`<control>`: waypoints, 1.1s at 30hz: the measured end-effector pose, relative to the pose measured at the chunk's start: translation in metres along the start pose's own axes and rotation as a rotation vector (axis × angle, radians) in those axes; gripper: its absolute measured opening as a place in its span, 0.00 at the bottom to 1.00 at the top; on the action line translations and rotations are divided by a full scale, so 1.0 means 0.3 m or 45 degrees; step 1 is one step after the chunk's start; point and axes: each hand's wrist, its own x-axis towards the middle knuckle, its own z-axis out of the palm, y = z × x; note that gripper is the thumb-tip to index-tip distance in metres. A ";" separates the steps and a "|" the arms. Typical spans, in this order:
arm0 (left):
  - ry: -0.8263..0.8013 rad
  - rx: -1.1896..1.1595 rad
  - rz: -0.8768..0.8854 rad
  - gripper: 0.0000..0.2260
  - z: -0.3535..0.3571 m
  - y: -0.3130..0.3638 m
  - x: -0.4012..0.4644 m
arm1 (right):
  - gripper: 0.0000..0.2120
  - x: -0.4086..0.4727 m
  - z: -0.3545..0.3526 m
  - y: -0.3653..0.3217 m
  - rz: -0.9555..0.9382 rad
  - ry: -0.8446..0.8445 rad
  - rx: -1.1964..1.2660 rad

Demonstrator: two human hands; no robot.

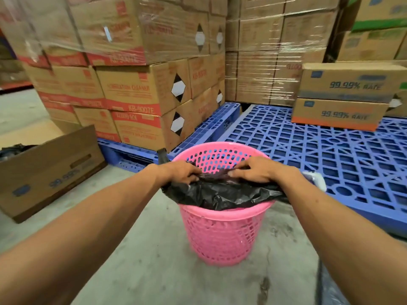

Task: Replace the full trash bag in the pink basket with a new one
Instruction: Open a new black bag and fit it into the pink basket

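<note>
Over pink basket (pixel 222 234): my left hand (pixel 181 172), right hand (pixel 253 171), fingers clamped on black bag (pixel 220 194); advise spreading mouth evenly round rim.

Both bare forearms extend forward and converge toward the centre. The left hand (pixel 181 172) is palm down, fingers curled and pinched closed on black plastic film (pixel 222 194). The right hand (pixel 255 170) mirrors it close beside, fingers likewise clenched on the same film, knuckles up.
</note>
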 end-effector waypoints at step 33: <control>0.921 0.690 -0.106 0.31 -0.095 -0.217 0.011 | 0.26 -0.073 -0.168 -0.181 0.474 0.009 -0.837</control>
